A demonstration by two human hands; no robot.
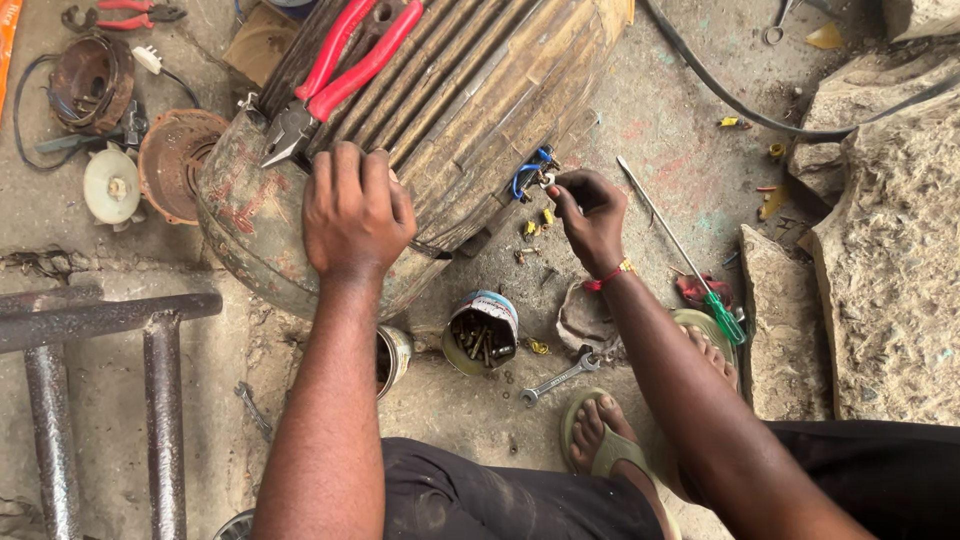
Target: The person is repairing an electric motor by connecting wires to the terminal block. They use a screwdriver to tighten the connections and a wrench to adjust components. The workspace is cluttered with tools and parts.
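Nearest on the concrete floor (660, 130), toward its bottom edge: dark trousers and a foot in a green sandal (600, 440). Just beyond the toes, a small spanner (560, 378) lying flat. Left of that, a tipped tin (483, 332) full of bolts, mouth facing the camera, with a second tin (392, 357) half hidden behind the left forearm. At the bottom left corner, a rusty tube frame (95, 330).

Further out, mid-floor: a big ribbed motor (470, 110) lying on its side, rusty end cap toward the left. Left hand (355, 215) pressed palm-down on the housing near that end, fingers together and curled over the ribs, gripping nothing loose. Right hand (592, 215), red band at the wrist, just off the motor's right flank, thumb and forefinger pinched shut on a small ring terminal (548, 181) at the end of blue wires (527, 175) coming out of the housing. Loose yellow bits scattered just below the wires. Right of that hand, a green-handled screwdriver (685, 255) lying diagonally, handle nearer, tip pointing away.

On top of the motor, beyond the left knuckles: red-handled pliers (335, 75), jaws pointing down-left.

Far left edge: a rusty round cover (175, 160), a white fan (112, 185), a coil of windings (92, 80). Along the right edge, rough stone blocks (890, 240); a black cable (740, 105) crossing the top right corner.
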